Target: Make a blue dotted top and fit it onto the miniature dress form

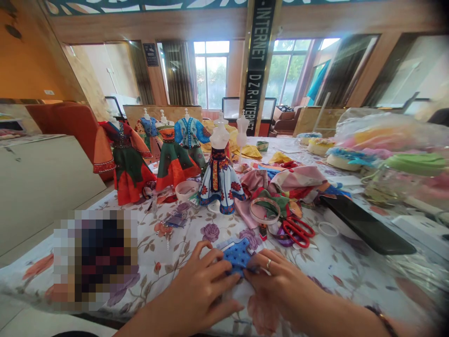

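A small piece of blue patterned cloth [237, 255] with a pale edge lies on the flowered tablecloth between my hands. My left hand [201, 283] rests at its left side, fingers spread and fingertips touching it, with the thumb standing apart. From the right, my right hand [277, 276], wearing a ring, pinches the cloth's near corner with its fingertips. Just beyond are red-handled scissors [298, 231] and a roll of tape [264, 210]. A white dress form [220, 135] in a white, blue and red skirt [220, 182] stands farther back.
Several dressed miniature forms, one in a green-and-orange dress [128, 161], stand at the back left. Crumpled fabric scraps [298, 180] lie right of centre. A black phone [368, 224] lies on the right, near a green-lidded jar [403, 178]. A pixelated patch covers the left side.
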`<state>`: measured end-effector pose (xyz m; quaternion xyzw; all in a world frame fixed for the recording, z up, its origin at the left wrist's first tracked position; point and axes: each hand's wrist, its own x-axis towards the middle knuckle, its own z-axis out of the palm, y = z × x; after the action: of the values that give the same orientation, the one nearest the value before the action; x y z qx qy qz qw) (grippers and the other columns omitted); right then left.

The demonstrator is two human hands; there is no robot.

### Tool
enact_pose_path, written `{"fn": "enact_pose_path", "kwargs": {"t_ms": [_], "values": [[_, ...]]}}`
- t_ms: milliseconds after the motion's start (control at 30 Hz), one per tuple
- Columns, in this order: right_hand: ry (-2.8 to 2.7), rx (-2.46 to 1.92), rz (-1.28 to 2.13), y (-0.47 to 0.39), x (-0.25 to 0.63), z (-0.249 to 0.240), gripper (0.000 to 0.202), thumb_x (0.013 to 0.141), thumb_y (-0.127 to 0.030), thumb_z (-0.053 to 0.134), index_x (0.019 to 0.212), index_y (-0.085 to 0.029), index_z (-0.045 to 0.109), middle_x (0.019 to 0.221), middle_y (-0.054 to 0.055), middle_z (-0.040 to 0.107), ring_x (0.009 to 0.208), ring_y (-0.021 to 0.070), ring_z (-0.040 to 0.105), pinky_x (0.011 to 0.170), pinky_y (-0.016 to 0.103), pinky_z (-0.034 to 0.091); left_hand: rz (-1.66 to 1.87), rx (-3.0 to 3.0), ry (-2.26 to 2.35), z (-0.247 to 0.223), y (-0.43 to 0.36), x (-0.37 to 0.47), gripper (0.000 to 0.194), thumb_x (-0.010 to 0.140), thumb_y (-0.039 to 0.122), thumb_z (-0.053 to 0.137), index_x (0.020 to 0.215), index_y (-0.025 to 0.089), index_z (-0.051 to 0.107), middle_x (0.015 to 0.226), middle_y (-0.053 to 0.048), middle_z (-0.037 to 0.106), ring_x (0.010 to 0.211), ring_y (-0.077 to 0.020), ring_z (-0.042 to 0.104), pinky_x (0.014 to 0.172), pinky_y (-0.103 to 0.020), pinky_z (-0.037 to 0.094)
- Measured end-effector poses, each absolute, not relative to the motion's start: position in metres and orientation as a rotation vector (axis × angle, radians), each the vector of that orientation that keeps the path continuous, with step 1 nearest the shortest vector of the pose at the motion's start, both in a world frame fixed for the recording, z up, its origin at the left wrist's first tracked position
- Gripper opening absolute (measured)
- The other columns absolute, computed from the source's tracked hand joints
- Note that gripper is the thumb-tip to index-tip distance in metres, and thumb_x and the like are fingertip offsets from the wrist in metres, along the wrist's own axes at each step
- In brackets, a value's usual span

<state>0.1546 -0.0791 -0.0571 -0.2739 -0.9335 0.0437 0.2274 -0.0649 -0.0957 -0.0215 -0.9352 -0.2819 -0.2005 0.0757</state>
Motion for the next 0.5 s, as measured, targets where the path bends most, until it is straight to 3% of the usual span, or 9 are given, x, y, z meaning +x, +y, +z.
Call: {"fn": "enact_pose_path", "kwargs": {"t_ms": [233, 367, 500], "values": [[-2.588, -0.739, -0.140, -0.088, 0.157, -0.056, 0.023, 0.085, -0.019, 0.056, 0.106, -0.012, 0.062, 0.092, 0.008, 0.068, 0.085, 0.0207, 0.058, 0.079, 0.036, 0.048, -0.579, -2.779, -0.830, -0.019, -0.096, -0.065, 0.028, 0.087, 0.043, 0.052, 0.098, 0.022, 0.067, 0.085, -0.002, 0.068, 0.088, -0.0219, 0.060, 0.089, -0.045, 0.034], [-2.532, -0.706, -0.355, -0.089, 0.160, -0.068, 0.023, 0.085, -0.021, 0.058, 0.105, -0.011, 0.063, 0.096, 0.009, 0.069, 0.094, 0.0227, 0.056, 0.087, 0.039, 0.045, -0.540, -2.788, -0.832, -0.021, -0.096, -0.065, 0.029, 0.088, 0.044, 0.049, 0.098, 0.022, 0.066, 0.085, -0.002, 0.069, 0.087, -0.0222, 0.060, 0.089, -0.046, 0.035], [-2.566, -0.749, -0.269, -0.087, 0.159, -0.074, 0.025, 0.085, -0.027, 0.059, 0.104, -0.012, 0.064, 0.099, 0.010, 0.067, 0.101, 0.0237, 0.053, 0.089, 0.038, 0.044, -0.520, -2.792, -0.830, -0.020, -0.096, -0.064, 0.029, 0.088, 0.043, 0.050, 0.097, 0.021, 0.067, 0.084, -0.003, 0.069, 0.089, -0.0231, 0.060, 0.089, -0.047, 0.037]]}}
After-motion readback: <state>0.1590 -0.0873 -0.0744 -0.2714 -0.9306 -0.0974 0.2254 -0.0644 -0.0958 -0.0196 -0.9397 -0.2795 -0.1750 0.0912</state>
